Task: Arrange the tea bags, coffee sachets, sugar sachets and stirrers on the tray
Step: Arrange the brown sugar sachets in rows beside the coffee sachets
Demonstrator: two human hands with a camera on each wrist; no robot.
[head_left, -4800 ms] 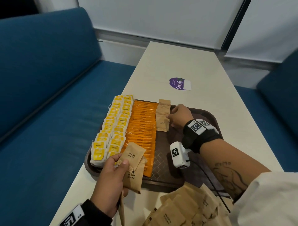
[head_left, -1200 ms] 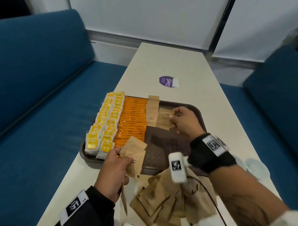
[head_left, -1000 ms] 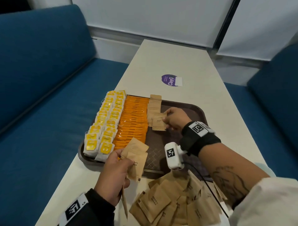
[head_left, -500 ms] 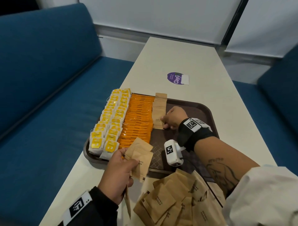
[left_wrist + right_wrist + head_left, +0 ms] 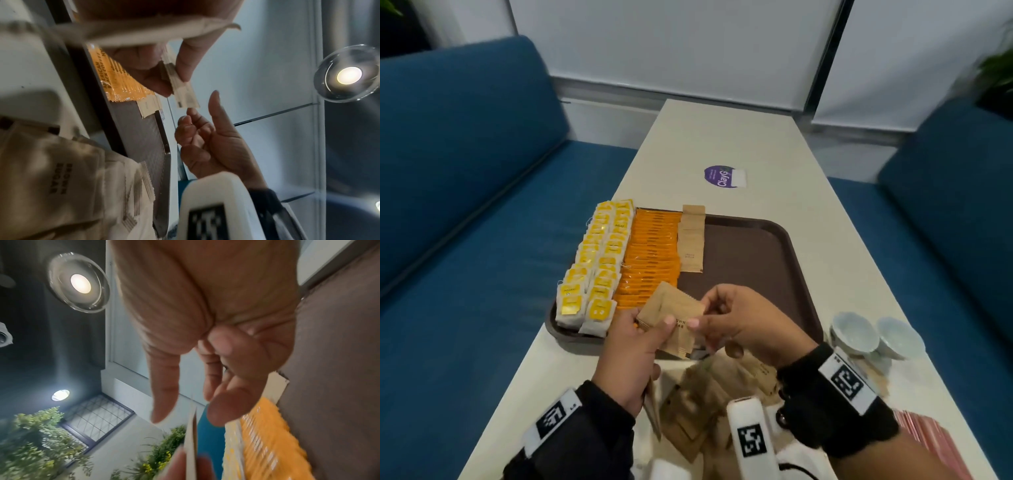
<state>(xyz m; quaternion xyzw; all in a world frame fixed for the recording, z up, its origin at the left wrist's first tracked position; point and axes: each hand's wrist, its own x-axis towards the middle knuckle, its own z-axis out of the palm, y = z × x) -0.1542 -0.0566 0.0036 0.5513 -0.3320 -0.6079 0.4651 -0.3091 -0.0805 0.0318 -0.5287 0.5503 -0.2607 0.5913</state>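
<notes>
On the brown tray [image 5: 750,260], yellow tea bags [image 5: 599,260] fill two rows at the left. Beside them runs a column of orange coffee sachets [image 5: 650,253], then a short row of brown sugar sachets [image 5: 691,240]. My left hand [image 5: 650,329] pinches a few brown sugar sachets [image 5: 671,308] over the tray's near edge. In the left wrist view these held sachets [image 5: 183,94] stick out of my left fingers [image 5: 144,65]. My right hand [image 5: 702,325] is at their edge, thumb and forefinger spread either side of it, seen edge-on as the sachet edge [image 5: 192,426]. No stirrers are in view.
A loose heap of brown sugar sachets [image 5: 709,404] lies on the table in front of the tray. Two pale bowls [image 5: 856,334] stand at the right, with a red striped pack [image 5: 935,445] nearer me. A purple sticker [image 5: 722,176] lies beyond the tray. Blue sofas flank the table.
My right hand set a sugar sachet on the tray's row, let it go and drew back to the sachets in my left hand. The left hand has risen slightly.
</notes>
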